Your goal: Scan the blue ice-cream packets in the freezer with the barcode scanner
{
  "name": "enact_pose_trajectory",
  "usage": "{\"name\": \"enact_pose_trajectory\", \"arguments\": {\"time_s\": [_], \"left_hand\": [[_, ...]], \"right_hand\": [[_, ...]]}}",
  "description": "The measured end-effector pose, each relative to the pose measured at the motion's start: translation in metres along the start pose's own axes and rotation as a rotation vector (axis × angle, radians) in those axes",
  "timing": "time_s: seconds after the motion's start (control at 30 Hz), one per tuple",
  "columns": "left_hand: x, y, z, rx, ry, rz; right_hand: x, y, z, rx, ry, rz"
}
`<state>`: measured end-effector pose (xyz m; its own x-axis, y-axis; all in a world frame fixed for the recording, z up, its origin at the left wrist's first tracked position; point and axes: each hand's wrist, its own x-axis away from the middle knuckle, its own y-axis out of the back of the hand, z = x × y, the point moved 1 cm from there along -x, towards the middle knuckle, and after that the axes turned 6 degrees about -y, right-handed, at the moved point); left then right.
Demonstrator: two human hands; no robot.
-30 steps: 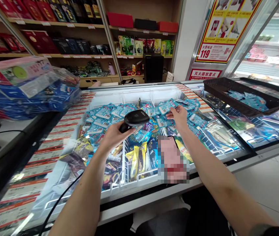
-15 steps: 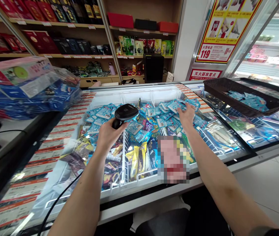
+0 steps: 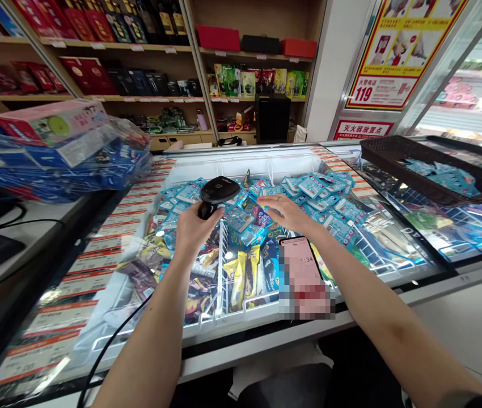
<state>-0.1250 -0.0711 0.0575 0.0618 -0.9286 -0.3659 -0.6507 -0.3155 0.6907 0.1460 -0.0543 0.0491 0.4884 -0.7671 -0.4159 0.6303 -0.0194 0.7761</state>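
My left hand (image 3: pixel 192 229) is wrapped round the handle of a black barcode scanner (image 3: pixel 219 190), its head facing over the blue packets. A cord runs down beside my left forearm. My right hand (image 3: pixel 286 214) is open, fingers stretched out to the left, above the middle of the spread of blue packets (image 3: pixel 315 186). I see nothing between its fingers. A blue packet (image 3: pixel 241 218) lies between the two hands. Close to my right wrist a phone (image 3: pixel 298 260) with a pink screen lies at the front of the glass-topped freezer (image 3: pixel 207 340).
Frozen treats in yellow wrappers (image 3: pixel 236 277) show in wire baskets under the glass. At right, a brown basket (image 3: pixel 440 195) holds more blue packets. Boxes in clear plastic (image 3: pixel 71 158) are stacked at left. Price labels (image 3: pixel 68 292) line the left side. Stocked shelves (image 3: pixel 147 96) stand behind.
My right hand has moved left and nearer from the packets at the back right, now apart from the packet it was touching. My left hand keeps the scanner in nearly the same spot.
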Motion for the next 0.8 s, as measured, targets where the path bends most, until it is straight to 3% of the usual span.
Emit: {"name": "enact_pose_trajectory", "arguments": {"time_s": [0.13,0.33,0.47,0.67,0.8], "left_hand": [[-0.002,0.002,0.006,-0.003,0.024,-0.049],[-0.007,0.007,0.016,-0.037,0.059,-0.109],[-0.007,0.008,0.018,-0.017,0.070,-0.114],[-0.007,0.008,0.017,-0.010,0.070,-0.116],[-0.006,0.008,0.014,-0.041,0.043,-0.098]], "right_hand": [[-0.013,-0.014,0.011,0.029,0.042,0.177],[-0.021,-0.026,0.019,0.123,0.077,0.303],[-0.016,-0.025,0.008,0.130,0.013,0.204],[-0.008,-0.023,-0.010,0.097,-0.246,-0.001],[-0.010,-0.028,-0.009,0.097,-0.296,-0.012]]}}
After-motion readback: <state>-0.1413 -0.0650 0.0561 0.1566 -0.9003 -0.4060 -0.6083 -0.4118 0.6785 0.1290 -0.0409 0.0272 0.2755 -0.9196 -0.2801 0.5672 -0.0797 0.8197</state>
